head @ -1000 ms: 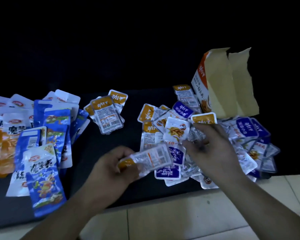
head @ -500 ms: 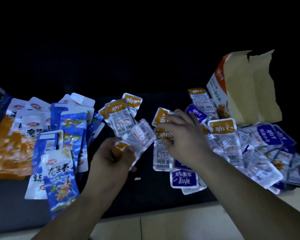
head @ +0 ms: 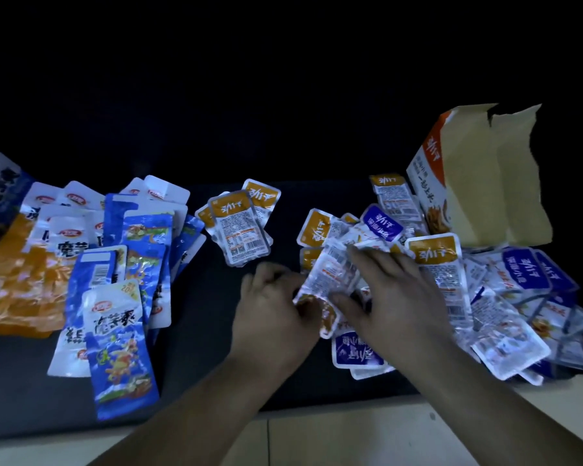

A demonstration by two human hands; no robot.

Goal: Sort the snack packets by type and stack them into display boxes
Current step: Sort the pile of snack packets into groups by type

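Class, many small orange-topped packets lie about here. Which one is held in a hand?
The orange-ended packet pinched by the left hand, with the right hand over it; the others lie loose on the dark mat.

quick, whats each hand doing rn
Left hand: closed, gripping a packet by its orange end.
Right hand: open, laid flat on that same packet.

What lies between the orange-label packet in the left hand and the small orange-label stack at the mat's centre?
Nothing visible does. Only bare dark mat separates the held packet, gripped by the left hand, from the orange-label stack. The right hand rests on the packet.
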